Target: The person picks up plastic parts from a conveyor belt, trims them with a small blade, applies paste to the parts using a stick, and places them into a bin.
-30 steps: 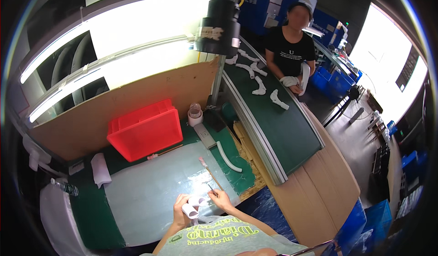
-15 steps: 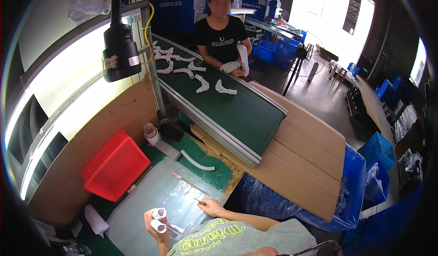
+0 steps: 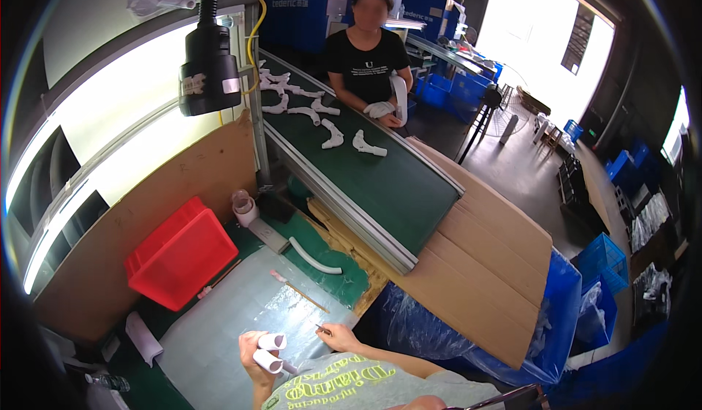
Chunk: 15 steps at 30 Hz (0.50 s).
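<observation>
Left hand (image 3: 252, 357), white fitting (image 3: 265, 362) in grasp

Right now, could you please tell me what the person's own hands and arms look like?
The left hand and right hand are bare, with no gloves or wristwear visible. The visible forearms are uncovered too; the grey shirt has yellow-green lettering across it.

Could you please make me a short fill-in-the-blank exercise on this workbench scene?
1. The left hand grips a tubular part that is ____ in colour.
2. The hand holding the slim tool is the person's ____ one.
3. The bin on the bench is ____.
4. The co-worker beside the conveyor belt wears a ____ shirt.

Missing words: white; right; red; black.
</observation>
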{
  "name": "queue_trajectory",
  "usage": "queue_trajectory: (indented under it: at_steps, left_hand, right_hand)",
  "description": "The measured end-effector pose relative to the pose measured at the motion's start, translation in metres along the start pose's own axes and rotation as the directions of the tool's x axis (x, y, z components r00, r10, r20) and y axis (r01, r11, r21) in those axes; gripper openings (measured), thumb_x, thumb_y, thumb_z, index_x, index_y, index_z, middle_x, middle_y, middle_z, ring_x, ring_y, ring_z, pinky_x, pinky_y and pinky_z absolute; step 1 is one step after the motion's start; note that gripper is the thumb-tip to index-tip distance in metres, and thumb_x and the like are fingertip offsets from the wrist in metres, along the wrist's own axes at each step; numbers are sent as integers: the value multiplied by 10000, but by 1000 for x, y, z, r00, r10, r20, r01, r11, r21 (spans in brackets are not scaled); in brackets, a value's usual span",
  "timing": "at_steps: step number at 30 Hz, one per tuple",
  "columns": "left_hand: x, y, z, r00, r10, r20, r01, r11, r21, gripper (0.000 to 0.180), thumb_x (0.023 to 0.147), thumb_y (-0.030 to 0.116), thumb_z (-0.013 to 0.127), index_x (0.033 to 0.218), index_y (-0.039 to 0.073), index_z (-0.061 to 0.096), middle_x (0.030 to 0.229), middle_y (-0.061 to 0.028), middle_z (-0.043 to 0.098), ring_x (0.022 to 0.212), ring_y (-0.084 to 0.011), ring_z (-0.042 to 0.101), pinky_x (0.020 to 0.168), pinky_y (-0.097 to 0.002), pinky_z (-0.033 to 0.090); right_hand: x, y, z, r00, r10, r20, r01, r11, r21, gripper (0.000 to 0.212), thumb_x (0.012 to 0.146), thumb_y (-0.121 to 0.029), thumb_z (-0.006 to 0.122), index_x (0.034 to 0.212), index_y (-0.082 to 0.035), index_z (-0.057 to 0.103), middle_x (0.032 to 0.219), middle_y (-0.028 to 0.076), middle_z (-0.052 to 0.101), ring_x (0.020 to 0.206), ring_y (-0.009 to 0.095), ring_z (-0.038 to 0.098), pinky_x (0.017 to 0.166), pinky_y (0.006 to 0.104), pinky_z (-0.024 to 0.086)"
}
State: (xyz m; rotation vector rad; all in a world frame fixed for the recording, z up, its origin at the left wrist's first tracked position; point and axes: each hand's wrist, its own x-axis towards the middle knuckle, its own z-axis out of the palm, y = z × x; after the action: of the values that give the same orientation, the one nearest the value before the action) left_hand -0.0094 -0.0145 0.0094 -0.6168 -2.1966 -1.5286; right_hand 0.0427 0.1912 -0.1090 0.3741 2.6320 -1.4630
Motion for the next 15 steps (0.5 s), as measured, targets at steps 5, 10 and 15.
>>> queue_trajectory:
  at_steps: [5,10,15]
  left_hand:
    - [0,1,-5,1000,4,-11,-4,999,39,318,664,239,722,849,13,595,775,-88,564,776,-256,532,693,-347,422]
    - [-1,2,-5,999,43,-8,-42,996,73,284,608,145,716,834,18,601,769,-80,573,769,-248,537,687,-339,424]
    - [-5,1,-5,1000,6,-8,-5,995,98,290,559,64,670,840,29,608,769,-86,593,754,-261,537,676,-346,422]
  right_hand:
    - [-2,5,3,999,29,24,-30,999,30,268,828,-280,583,947,-45,631,651,105,579,579,173,546,552,324,418]
    - [2,5,4,1000,-2,30,1,999,34,270,827,-283,584,960,-55,638,685,93,595,613,165,559,572,305,427]
    - [2,2,3,997,7,80,-10,999,34,274,829,-291,583,970,-62,635,682,87,594,613,165,561,573,307,430]
